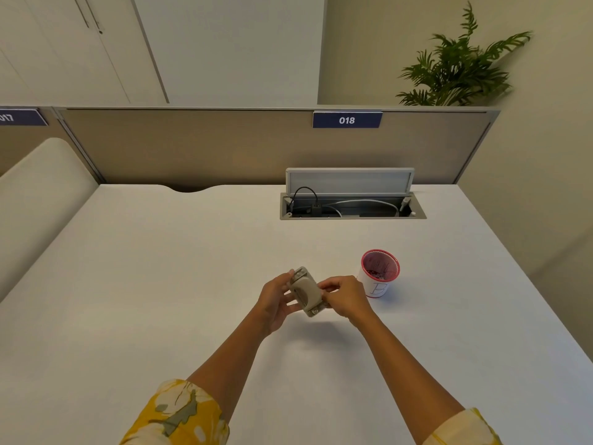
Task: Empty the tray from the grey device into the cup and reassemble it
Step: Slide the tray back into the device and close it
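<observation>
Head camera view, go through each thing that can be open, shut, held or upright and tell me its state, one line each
grey device: held off the desk by both hands, tilted.
left hand: gripping the device's left side.
right hand: fingers pinching its right edge.
cup: upright on the desk, open top, something dark inside.
cable hatch: lid flipped up, cables showing.
tray: cannot tell whether in or out.

Left hand [278, 300] cupped, right hand [345, 298] pinching, arms outstretched

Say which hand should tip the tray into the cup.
Right, probably. The right hand pinches the grey device at its cup-side end, and the cup stands just beyond it. The left hand holds the far side.
</observation>
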{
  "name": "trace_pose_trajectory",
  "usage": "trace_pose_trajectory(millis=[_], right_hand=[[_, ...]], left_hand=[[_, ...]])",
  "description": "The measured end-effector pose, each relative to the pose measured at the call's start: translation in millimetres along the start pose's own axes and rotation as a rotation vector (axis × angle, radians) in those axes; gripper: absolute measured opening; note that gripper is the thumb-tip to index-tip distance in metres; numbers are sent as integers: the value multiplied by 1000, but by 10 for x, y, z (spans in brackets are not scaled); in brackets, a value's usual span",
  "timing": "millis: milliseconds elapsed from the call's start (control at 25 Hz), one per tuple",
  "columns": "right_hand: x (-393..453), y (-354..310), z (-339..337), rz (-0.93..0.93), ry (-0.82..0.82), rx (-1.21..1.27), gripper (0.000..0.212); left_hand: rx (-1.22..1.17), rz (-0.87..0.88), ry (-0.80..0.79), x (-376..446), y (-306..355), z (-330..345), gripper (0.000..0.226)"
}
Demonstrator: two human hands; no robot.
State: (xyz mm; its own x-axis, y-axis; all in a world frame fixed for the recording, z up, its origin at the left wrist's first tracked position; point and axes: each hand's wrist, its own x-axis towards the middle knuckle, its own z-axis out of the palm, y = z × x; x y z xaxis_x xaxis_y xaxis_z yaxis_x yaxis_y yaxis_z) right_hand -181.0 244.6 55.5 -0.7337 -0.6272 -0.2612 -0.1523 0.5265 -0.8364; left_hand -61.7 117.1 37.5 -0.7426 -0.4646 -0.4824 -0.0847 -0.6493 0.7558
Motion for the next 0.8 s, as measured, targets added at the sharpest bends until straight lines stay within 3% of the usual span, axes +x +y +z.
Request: trace_pose_trajectory(millis=[200,320,480,600,800], right_hand=[[-9,-14,-3,-80,-69,-111,16],[-16,2,-51,-82,-77,-3,14],[-38,39,-100,50,-166,392,17],[-48,88,-91,99,-211,407,17],[-36,91,-26,111,-60,303,12]], left_hand=[[318,0,-7,16,106,-38,27],[290,-9,-17,5,165,-53,23],[163,7,19,-3,122,-64,18],[154,15,48,-17,80,-69,18],[260,33,38,-31,113,-58,18]])
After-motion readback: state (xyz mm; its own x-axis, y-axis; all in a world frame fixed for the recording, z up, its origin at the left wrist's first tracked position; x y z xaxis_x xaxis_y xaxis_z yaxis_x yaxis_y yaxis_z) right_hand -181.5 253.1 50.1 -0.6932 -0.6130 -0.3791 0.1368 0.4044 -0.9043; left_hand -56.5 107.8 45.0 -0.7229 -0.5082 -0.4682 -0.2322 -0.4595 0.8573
